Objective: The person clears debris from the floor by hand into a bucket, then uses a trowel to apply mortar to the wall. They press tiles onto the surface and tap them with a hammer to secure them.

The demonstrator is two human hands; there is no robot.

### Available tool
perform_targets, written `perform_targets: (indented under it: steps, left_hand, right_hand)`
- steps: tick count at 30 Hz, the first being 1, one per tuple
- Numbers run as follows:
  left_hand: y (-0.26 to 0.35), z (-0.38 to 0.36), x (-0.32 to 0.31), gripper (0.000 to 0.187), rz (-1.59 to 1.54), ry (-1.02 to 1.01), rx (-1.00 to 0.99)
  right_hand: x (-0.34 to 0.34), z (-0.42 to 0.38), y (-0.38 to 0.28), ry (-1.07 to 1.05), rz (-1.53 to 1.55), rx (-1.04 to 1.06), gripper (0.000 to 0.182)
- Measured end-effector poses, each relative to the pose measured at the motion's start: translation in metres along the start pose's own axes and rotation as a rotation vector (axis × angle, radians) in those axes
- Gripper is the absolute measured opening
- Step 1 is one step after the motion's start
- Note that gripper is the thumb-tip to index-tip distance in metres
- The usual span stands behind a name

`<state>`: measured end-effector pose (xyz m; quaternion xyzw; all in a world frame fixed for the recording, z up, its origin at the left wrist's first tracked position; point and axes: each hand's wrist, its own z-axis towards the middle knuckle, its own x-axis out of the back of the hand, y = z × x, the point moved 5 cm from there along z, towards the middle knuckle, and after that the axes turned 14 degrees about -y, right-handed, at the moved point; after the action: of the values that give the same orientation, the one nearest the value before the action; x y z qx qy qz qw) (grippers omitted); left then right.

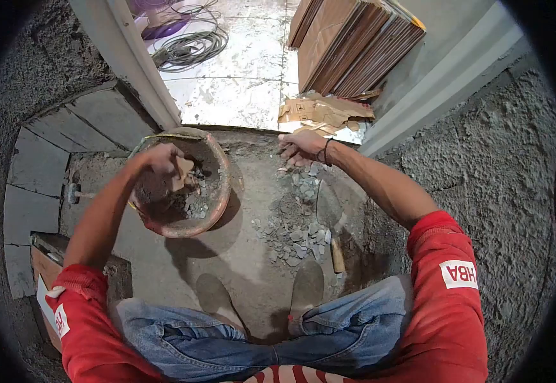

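Note:
My left hand (162, 157) is closed on a torn tan piece of cardboard (182, 175), inside the rim of a round, mortar-stained tub (222, 198). Grey rubble chips (196, 209) lie in the tub's bottom. My right hand (301, 148), with a dark band at the wrist, hovers over debris by the doorway threshold. Its fingers are curled, and whatever they hold is hidden. Below it spreads a heap of broken grey chips (297, 233). A trowel (329, 205) with a wooden handle lies to the heap's right.
Torn cardboard (322, 112) lies on the threshold. Boxes of tiles (354, 51) lean against the right wall. A coiled cable (195, 50) rests on the white floor. A hammer (75, 193) sits left of the tub, near grey tiles (35, 166). Rough plaster walls (475, 179) flank me.

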<state>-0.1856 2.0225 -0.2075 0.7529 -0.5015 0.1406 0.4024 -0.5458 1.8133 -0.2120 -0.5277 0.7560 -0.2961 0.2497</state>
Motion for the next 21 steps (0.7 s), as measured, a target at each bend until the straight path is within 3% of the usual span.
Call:
perform_targets:
  steps: [1, 3, 4, 6, 8, 13, 14, 17, 21]
  left_hand:
    - [0.006, -0.007, 0.019, 0.045, 0.004, 0.005, 0.0]
    - [0.015, -0.018, 0.042, 0.032, -0.39, -0.203, 0.004]
    - [0.023, -0.026, 0.053, 0.032, -0.383, -0.199, 0.008]
    - [0.052, -0.04, 0.085, 0.029, -0.438, 0.035, -0.117]
    - [0.105, -0.041, 0.086, 0.03, -0.571, 0.095, -0.142]
    - [0.168, 0.023, 0.056, 0.041, -0.871, 0.043, -0.299]
    - [0.179, 0.028, 0.046, 0.026, -0.984, 0.122, -0.329]
    - [0.184, 0.046, 0.029, 0.054, -1.231, 0.181, -0.288]
    - [0.19, 0.044, 0.033, 0.068, -1.226, 0.224, -0.365]
  right_hand:
    - [0.013, 0.012, 0.005, 0.003, -0.003, 0.005, 0.034]
    - [0.032, 0.051, 0.015, -0.321, 0.343, 0.169, 0.034]
    - [0.018, 0.022, -0.011, -0.1, 0.134, 0.154, 0.049]
    - [-0.02, -0.026, -0.059, -0.063, 0.04, 0.245, 0.055]
    - [-0.042, -0.038, -0.087, -0.096, -0.043, 0.381, 0.075]
    - [-0.081, -0.033, -0.108, -0.223, 0.058, 0.459, 0.062]
    - [-0.074, -0.03, -0.101, -0.104, 0.08, 0.454, 0.059]
    - [-0.034, -0.017, -0.078, 0.003, 0.013, 0.392, 0.058]
    - [0.029, -0.053, -0.079, 0.182, -0.146, 0.358, 0.053]
